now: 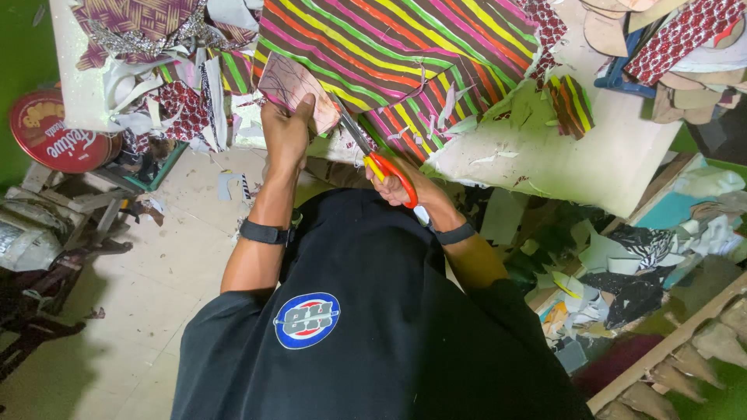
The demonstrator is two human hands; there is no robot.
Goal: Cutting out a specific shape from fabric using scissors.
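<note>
My left hand (286, 131) grips a small cut piece of patterned fabric (289, 87) by its lower edge, thumb on top. My right hand (408, 190) is closed in the orange handles of a pair of scissors (376, 159); the blades point up toward that piece and meet its right edge. Behind them a large brown fabric with yellow, green, pink and orange stripes (389, 47) lies spread over a pale worktable (576, 155). Both wrists carry dark bands. I wear a black shirt with a round badge.
Fabric scraps and paper offcuts (167, 85) pile at the table's left. A round red tin (50, 132) sits on a cluttered stand at the left. Cut sole shapes and patterned pieces (669, 39) lie top right. More scraps fill wooden shelves (661, 264) at the right. Tiled floor below.
</note>
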